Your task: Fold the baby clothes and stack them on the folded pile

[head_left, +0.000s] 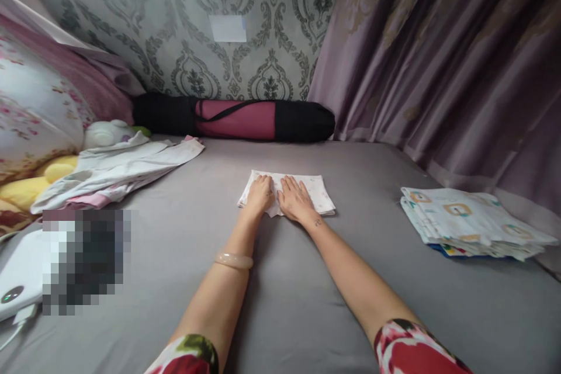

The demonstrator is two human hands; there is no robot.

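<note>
A folded white cloth with a faint print [322, 193] lies on the grey sheet [289, 280] in the middle of the view. My left hand [262, 191] rests on the left part of the cloth, its fingers bent slightly and close together. Beside it, my right hand [294, 197] lies flat on the cloth with its fingers spread. A small gap separates the two hands. The cloth's near edge dips in a small point between my wrists.
Folded patterned cloths [477, 219] are stacked at the right. A black and maroon bag [236, 120] lies along the wall. Loose light clothing [131, 160], a yellow plush [39, 184] and a white power bank [21, 269] with a cable are at the left.
</note>
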